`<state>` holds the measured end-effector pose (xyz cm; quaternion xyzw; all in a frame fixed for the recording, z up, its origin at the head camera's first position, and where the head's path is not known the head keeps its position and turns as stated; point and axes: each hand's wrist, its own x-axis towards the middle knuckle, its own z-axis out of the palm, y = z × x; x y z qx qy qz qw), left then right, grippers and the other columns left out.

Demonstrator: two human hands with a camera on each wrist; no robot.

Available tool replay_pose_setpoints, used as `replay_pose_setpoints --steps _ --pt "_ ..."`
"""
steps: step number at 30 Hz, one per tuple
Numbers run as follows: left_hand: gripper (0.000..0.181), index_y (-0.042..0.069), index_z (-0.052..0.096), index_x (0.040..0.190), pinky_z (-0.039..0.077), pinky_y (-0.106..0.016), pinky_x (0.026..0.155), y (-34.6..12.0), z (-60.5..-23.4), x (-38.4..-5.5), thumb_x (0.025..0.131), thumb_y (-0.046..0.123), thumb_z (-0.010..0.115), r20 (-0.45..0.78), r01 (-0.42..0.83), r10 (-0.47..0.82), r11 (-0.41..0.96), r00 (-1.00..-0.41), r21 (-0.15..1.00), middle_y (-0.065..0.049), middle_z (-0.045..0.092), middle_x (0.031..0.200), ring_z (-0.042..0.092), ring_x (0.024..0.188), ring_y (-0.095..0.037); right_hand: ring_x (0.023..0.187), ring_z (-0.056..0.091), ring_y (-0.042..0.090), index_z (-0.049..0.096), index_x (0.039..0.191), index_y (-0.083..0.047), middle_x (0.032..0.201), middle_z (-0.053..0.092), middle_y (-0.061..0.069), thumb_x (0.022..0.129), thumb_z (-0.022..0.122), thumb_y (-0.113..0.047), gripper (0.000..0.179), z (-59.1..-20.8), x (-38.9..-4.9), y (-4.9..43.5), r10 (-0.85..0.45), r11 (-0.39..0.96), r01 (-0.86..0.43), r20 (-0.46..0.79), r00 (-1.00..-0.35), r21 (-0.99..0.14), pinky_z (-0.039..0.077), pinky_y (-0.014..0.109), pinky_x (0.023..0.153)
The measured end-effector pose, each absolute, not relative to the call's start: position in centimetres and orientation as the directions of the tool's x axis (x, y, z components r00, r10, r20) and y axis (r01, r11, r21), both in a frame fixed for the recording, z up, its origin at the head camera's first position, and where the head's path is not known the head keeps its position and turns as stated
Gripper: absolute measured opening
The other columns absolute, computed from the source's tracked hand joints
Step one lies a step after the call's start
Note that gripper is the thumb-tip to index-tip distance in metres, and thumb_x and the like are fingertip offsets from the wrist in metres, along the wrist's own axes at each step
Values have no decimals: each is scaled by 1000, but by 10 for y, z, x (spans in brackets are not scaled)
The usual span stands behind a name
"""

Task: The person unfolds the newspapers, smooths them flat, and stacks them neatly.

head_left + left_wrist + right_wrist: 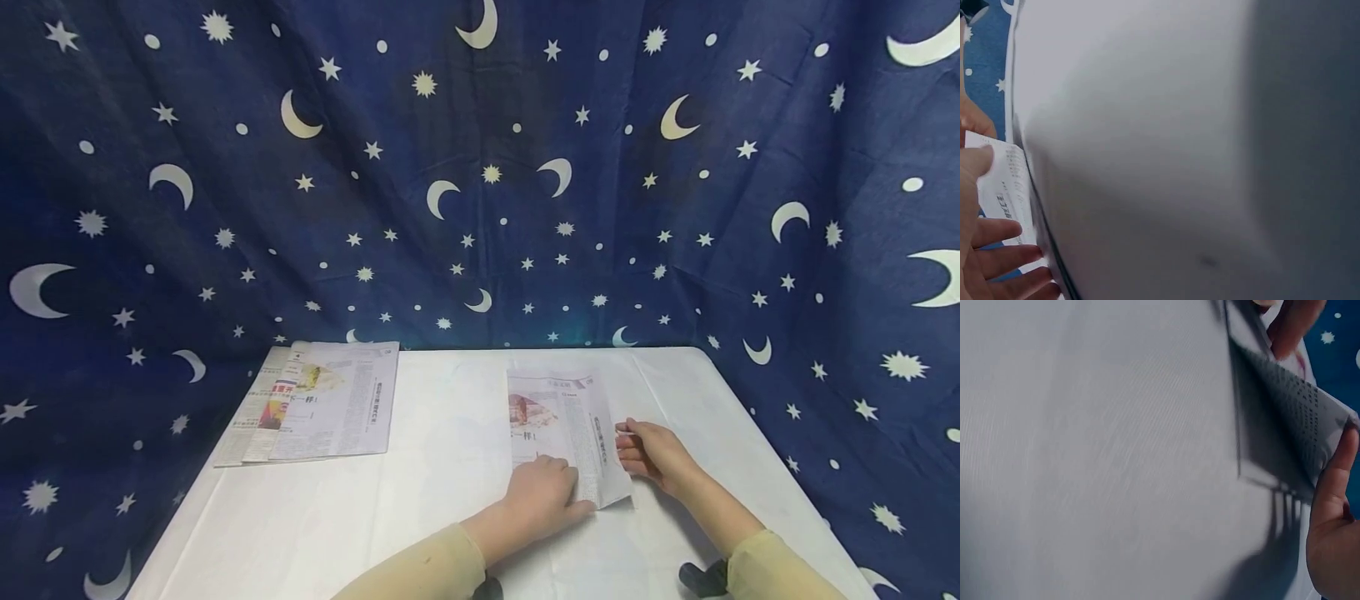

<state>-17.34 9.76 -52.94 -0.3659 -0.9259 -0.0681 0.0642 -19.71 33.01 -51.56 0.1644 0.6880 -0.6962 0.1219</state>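
Newsprint, likely light, limp and easily torn, forms the folded newspaper (555,408) on the tabletop (446,417), right of the newspaper stack (337,408). The left hand (543,496) rests on it, fingers loosely extended; the right hand (656,454) touches its raised edge, whether pinching I cannot tell. That edge, between thumb and fingers, seems the best hold.

The folded newspaper (551,417) on the right bears the large characters "一样!"; the top newspaper (348,417) of the left-hand pile carries the same "一样!"; red headline characters on the newspaper beneath it (272,415) are partly covered, only "开" fairly legible; the columns and vertical headings are too small or blurred to read.
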Motion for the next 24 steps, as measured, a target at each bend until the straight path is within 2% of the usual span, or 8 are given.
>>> replay_pose_setpoints --steps 5,7,11,14,18,21,23,24 --pt "62 24 60 86 35 -29 41 105 -522 -173 73 82 40 125 590 578 777 -807 217 8 51 63 50 57 -12 83 67 20 29 137 7 97 65 15 101 38 -29 51 -507 -199 322 -56 -358 410 -419 -906 -839 51 31 83" --pt "69 23 58 90 34 -30 40 108 -520 -173 69 86 38 105 550 543 794 -833 258 8 50 62 49 55 -13 86 66 20 26 138 6 99 65 16 101 37 -27 51 -505 -200 317 -87 -443 407 -414 -906 -799 49 31 86" --pt "76 20 56 94 35 -31 41 115 -518 -172 65 88 39 84 494 494 812 -865 310 6 49 63 48 54 -14 89 65 18 29 136 5 97 63 15 101 36 -25 46 -501 -202 304 -102 -527 400 -411 -906 -750 48 29 89" --pt "64 20 56 86 35 -30 43 119 -516 -174 71 81 46 78 467 473 809 -878 357 7 48 61 47 53 -13 89 64 17 35 131 2 97 63 13 101 36 -24 40 -499 -204 294 -107 -566 404 -422 -900 -718 47 28 90" --pt "32 23 52 70 34 -28 40 118 -511 -178 83 52 56 69 440 458 785 -886 436 11 45 52 44 46 -10 92 63 17 39 127 0 99 62 12 100 38 -23 36 -500 -205 289 -111 -603 412 -440 -891 -683 46 29 92" --pt "22 21 52 69 34 -27 38 113 -507 -181 84 36 57 37 391 437 760 -899 519 12 46 49 44 42 -9 92 64 19 37 131 3 101 62 13 99 40 -20 39 -502 -204 294 -60 -494 371 -395 -917 -786 46 32 92" --pt "20 20 53 70 35 -26 39 111 -504 -182 84 33 57 3 348 423 742 -906 573 11 47 48 45 42 -8 92 63 20 40 130 5 101 62 14 98 43 -17 39 -504 -202 302 0 -259 297 -307 -952 -919 48 34 90" --pt "19 19 53 71 35 -26 39 110 -504 -182 85 33 57 -13 332 422 732 -906 595 11 48 48 46 41 -8 93 63 21 43 129 4 102 62 13 97 45 -17 38 -506 -200 307 22 -66 241 -243 -970 -968 49 35 89"
